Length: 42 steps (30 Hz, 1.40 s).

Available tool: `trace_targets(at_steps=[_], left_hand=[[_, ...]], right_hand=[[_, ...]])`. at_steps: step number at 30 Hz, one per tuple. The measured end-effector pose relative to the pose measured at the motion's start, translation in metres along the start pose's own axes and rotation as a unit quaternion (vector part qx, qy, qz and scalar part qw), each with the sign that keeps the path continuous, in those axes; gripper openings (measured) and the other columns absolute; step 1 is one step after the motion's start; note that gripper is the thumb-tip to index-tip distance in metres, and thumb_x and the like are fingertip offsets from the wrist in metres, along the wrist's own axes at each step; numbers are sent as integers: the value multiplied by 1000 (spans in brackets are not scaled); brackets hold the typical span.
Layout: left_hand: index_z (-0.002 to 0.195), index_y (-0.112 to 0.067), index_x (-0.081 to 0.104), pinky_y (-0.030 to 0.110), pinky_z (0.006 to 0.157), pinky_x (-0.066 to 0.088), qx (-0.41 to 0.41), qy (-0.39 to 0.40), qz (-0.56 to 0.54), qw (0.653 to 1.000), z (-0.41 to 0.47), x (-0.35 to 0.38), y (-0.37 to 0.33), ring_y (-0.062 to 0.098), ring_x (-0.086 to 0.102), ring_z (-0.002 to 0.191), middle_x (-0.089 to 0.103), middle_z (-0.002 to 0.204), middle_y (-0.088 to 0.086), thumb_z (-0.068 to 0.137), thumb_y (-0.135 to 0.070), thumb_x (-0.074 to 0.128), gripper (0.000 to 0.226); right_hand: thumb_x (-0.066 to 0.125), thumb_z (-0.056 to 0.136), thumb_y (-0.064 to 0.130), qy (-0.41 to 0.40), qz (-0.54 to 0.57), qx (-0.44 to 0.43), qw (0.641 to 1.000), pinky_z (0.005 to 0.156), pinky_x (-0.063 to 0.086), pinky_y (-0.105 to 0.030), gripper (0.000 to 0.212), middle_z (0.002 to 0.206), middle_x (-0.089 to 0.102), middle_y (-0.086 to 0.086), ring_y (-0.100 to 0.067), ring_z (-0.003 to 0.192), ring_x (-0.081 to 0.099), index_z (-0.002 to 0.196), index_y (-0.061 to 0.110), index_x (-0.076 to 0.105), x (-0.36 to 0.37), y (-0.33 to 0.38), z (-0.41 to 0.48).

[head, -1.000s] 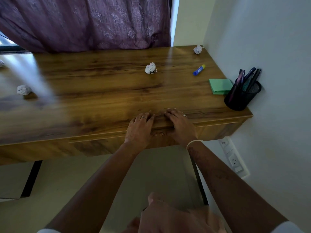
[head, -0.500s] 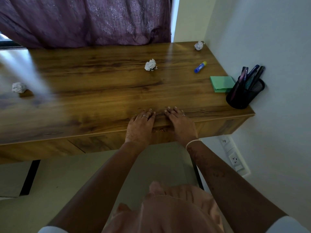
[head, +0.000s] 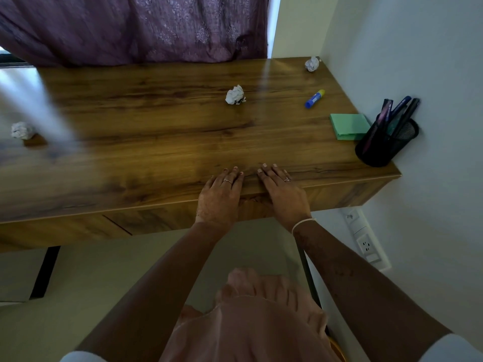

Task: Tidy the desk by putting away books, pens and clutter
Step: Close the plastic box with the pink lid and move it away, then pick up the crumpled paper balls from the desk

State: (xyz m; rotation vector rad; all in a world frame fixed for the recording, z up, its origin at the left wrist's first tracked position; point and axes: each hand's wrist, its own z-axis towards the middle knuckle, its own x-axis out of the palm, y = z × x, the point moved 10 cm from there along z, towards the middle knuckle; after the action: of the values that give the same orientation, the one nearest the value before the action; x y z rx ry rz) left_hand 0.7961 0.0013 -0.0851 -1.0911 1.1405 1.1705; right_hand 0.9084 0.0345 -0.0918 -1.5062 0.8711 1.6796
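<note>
While both hands lie flat and empty at the front edge of the wooden desk, fingers stretched out over the top and palms draped over the edge, nothing is gripped: the left hand and right hand sit side by side, just apart.

A glue stick lies on its side toward the back right, its long axis running diagonally, yellow end pointing to the far right corner and blue end toward the near left. Near it to the front right, a green sticky-note pad lies flat, just beside a black mesh pen holder that stands at the right edge close to the wall, its pens leaning up and right.

Three crumpled paper balls are scattered well apart: one mid-desk, one in the far right corner, one near the left edge. Between the hands and the clutter, a wide stretch of desktop is bare. A purple curtain hangs along the back edge.
</note>
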Motion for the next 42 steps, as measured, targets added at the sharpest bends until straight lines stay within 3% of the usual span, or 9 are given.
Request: trace_targets(at_steps=[4, 14, 24, 28, 37, 42], left_hand=[[151, -18, 27, 40, 117, 24, 0, 0, -3, 1000, -1, 2, 1, 20, 25, 146, 28, 158, 2, 97, -41, 49, 63], [152, -21, 23, 37, 118, 20, 9, 1, -12, 1000, 1, -1, 3, 18, 20, 147, 22, 160, -2, 95, -44, 52, 68], [150, -22, 29, 38, 115, 30, 10, -9, 4, 1000, 2, 1, 4, 20, 30, 143, 31, 156, -1, 85, -37, 68, 76], [148, -22, 33, 38, 114, 32, 17, -18, -7, 1000, 1, -1, 4, 20, 34, 141, 35, 154, 0, 86, -36, 67, 72], [152, -22, 19, 35, 115, 28, 45, 8, 23, 999, 3, -8, 0, 18, 25, 143, 22, 159, -1, 89, -41, 62, 79], [148, -25, 32, 36, 110, 36, 54, 55, -48, 996, -5, -26, 15, 19, 37, 136, 31, 154, -2, 87, -49, 61, 72]], right_hand=[[82, 73, 26, -16, 5, 31, 999, 109, 28, -31, 74, 144, 50, -1, -21, 133, 47, 139, 17, 49, 1, -7, 2], [60, 89, 43, -19, 33, 5, 999, 117, 14, -30, 71, 158, 26, 2, -17, 147, 21, 149, 20, 30, -6, -3, -1], [68, 84, 43, -45, 18, -5, 999, 114, 24, -35, 72, 153, 37, -3, -22, 141, 34, 145, 15, 40, -6, -3, -2], [77, 75, 42, -55, 15, 0, 998, 107, 38, -40, 75, 145, 48, -5, -24, 134, 46, 138, 13, 50, -6, -3, -2], [67, 86, 33, 25, 58, 18, 998, 119, 12, -31, 80, 160, 19, 2, -17, 148, 13, 152, 20, 23, -9, 0, 0], [63, 85, 44, 87, 99, 21, 991, 118, 22, -38, 81, 161, 17, 1, -20, 148, 13, 152, 23, 21, -20, 2, 0]])
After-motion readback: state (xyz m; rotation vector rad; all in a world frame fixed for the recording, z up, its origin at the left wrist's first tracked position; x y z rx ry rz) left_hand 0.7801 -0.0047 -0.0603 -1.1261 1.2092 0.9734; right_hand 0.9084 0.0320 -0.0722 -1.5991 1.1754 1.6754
